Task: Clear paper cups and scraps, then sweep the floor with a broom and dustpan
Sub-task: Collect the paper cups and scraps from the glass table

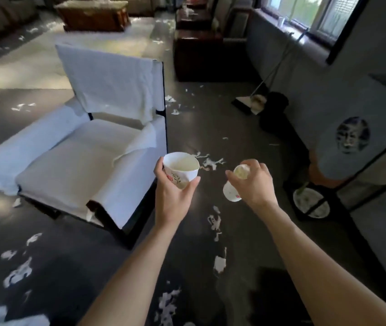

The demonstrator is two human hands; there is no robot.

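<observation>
My left hand (172,196) grips a white paper cup (180,170) with a red and green print, held upright with its mouth open toward me. My right hand (253,182) is closed around a second, crumpled paper cup (230,191), with scrap paper showing at its top. White paper scraps (210,162) lie strewn over the dark floor, ahead of my hands and beneath my arms. A broom (249,102) leans against the right wall under the window, its head resting on the floor.
A low chair draped in white cloth (97,147) stands just left of my hands. A round stool with a blue-patterned cushion (347,151) and a plate (310,202) sit at right. Dark wooden tables (196,55) stand farther back.
</observation>
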